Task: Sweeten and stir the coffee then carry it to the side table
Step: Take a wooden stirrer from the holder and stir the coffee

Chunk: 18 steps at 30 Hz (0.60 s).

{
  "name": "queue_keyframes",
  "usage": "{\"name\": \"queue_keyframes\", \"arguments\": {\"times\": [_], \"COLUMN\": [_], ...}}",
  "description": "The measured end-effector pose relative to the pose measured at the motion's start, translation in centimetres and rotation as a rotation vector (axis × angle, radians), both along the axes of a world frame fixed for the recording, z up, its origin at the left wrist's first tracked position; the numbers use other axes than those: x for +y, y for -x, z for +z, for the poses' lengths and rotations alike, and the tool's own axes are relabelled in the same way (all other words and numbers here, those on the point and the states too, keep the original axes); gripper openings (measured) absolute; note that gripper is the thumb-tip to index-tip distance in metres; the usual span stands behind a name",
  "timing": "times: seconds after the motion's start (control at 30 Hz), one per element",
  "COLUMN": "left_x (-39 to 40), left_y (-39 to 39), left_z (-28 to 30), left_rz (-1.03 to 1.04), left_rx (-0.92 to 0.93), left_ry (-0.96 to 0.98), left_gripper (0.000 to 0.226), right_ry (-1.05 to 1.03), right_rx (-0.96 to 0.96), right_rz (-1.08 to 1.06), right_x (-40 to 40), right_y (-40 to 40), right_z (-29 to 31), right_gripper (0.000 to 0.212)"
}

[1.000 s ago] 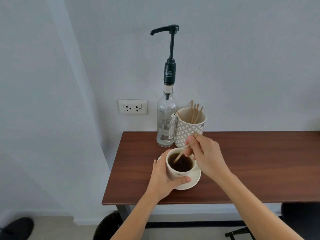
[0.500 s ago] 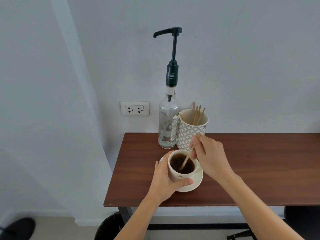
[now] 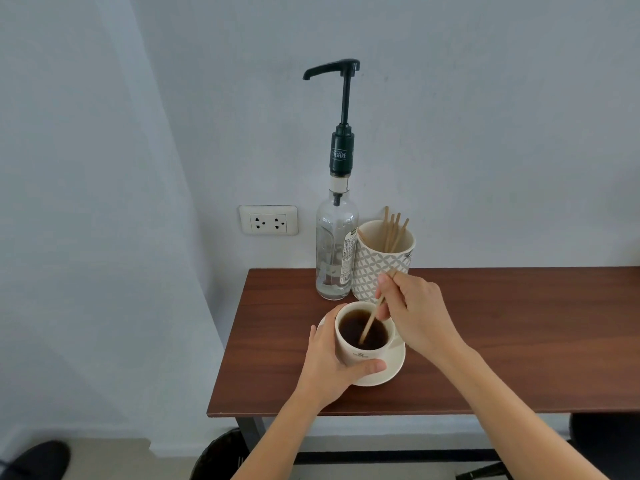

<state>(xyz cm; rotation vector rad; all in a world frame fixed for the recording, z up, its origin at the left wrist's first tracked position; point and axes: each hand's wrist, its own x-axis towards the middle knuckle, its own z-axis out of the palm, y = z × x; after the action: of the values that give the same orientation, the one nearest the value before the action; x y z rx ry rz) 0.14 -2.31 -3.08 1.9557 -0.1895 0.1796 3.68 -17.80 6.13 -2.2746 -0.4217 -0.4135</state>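
Note:
A cream coffee cup (image 3: pixel 356 355) full of dark coffee stands on a matching saucer (image 3: pixel 393 367) near the left end of the brown table (image 3: pixel 502 341). My left hand (image 3: pixel 329 365) wraps around the cup's left and front side. My right hand (image 3: pixel 414 313) pinches a wooden stir stick (image 3: pixel 370 322) whose lower end dips into the coffee. Behind the cup, a clear syrup bottle (image 3: pixel 334 251) with a tall black pump stands against the wall.
A patterned cup (image 3: pixel 381 265) holding several wooden stir sticks stands right of the bottle, just behind my right hand. A wall socket (image 3: pixel 268 220) sits left of the bottle. Under the table's left end is a dark bin (image 3: pixel 221 455). The table's left edge is close to the saucer.
The stick's lower end has swung from the left side of the coffee toward the middle as my right hand shifts. My left hand keeps its hold on the cup.

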Motion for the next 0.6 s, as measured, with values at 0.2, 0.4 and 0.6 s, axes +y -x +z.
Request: {"name": "queue_keyframes", "arguments": {"times": [0.2,0.4,0.6], "left_x": [0.0,0.0,0.0], "left_y": [0.0,0.0,0.2], "left_z": [0.1,0.3,0.5], "left_rz": [-0.003,-0.002,0.0], "left_rx": [0.007,0.013,0.004], "left_ry": [-0.003,0.005,0.005], "left_gripper": [0.085,0.083,0.083], "right_ry": [0.015,-0.17,-0.163], "right_rx": [-0.084,-0.284,-0.292], "right_rz": [-0.029,-0.086,-0.056], "right_x": [-0.5,-2.4,-2.9], "right_y": [0.0,1.7,3.1], "right_z": [-0.1,2.3,2.4], "right_gripper": [0.032,0.033,0.038]}}
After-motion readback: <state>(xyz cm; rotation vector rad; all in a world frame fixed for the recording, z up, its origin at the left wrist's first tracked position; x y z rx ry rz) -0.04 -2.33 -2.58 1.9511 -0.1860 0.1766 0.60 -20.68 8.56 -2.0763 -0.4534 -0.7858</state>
